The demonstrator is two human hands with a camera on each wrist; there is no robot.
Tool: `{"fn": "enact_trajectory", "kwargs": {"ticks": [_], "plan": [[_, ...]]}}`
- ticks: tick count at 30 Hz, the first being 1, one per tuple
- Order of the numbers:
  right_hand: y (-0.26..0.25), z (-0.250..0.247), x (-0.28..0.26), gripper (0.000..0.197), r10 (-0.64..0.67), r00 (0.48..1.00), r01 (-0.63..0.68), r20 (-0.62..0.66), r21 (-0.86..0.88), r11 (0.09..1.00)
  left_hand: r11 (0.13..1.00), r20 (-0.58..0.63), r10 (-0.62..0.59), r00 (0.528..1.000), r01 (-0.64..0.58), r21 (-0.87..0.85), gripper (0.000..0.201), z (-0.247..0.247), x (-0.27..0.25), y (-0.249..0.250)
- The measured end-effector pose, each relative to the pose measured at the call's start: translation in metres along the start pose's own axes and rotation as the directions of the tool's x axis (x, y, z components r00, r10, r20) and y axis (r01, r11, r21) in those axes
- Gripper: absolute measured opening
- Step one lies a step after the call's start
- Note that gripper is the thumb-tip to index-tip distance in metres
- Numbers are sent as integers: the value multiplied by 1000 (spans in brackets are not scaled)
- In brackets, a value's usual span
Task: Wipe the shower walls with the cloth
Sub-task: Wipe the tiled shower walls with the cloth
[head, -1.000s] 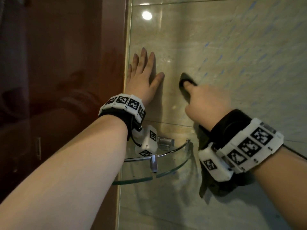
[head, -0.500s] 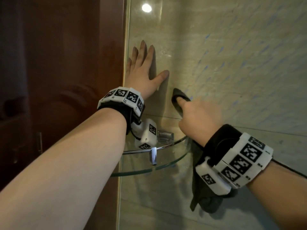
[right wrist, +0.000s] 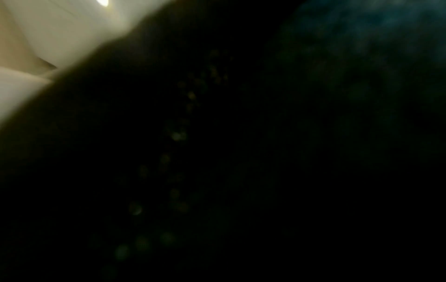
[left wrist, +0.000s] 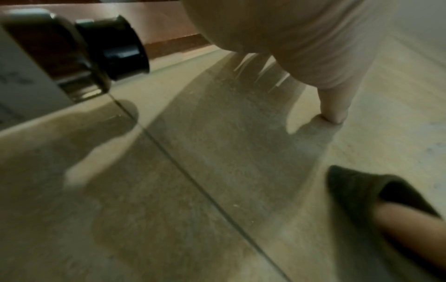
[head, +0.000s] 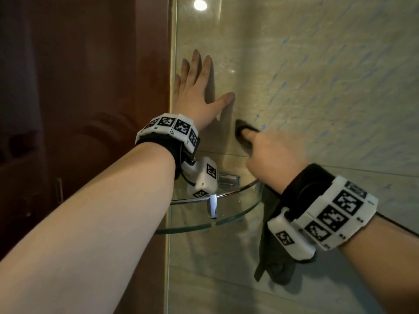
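Now mid-wipe: our right hand (head: 272,159) clutches cloth (head: 243,134) on wall (head: 317,87), frame centre; left hand (head: 197,91) flat, bracing; next, sweep rightward.

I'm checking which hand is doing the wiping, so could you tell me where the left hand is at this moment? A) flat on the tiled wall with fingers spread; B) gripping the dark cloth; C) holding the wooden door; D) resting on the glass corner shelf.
A: the left hand lies flat on the wall, fingers straight and spread, above the glass shelf, while the right hand presses the cloth to the tile.
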State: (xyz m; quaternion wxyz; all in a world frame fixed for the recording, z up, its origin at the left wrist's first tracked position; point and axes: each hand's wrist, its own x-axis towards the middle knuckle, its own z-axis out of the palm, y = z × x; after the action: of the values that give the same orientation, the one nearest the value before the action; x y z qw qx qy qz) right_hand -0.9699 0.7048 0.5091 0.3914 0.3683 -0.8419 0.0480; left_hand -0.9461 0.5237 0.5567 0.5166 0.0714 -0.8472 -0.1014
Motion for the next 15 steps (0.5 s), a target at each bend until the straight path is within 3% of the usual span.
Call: {"fn": "enact_trajectory", "kwargs": {"ticks": [4,8,10,15], "plan": [[9,-10,7,61,75,997,-73,-29,71,995,1000,3,-4,1000,4,14,89,0,1,-1],[-10,6,-1,51,-60,980,48,187,70,996,1000,4,-11,1000,11,19,88,1,-1,1],[-10,6,-1,47,-65,966,45,251,83,996,1000,5,-12,1000,12,13,88,1,0,1],[10,-10,0,58,32,995,-38,99,64,997,1000,-8,-6,1000,6,2,88,1,-1,1]]}}
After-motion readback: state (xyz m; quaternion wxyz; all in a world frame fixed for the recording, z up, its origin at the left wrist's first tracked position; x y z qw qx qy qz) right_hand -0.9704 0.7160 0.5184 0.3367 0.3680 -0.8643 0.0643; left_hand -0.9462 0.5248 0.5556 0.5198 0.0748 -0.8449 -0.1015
